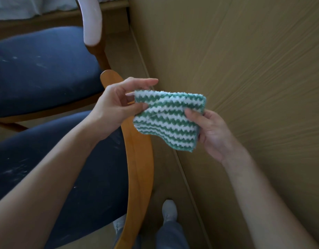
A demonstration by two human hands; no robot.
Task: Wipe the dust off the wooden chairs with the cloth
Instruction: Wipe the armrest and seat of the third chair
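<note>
Striped cloth [168, 118] between both hands

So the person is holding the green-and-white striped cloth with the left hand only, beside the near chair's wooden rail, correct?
Not quite: both hands hold it. In the head view the left hand pinches the cloth at its upper left corner, and the right hand grips its right side. The rest stands: it is green-and-white striped, beside the near chair's wooden rail.
</note>
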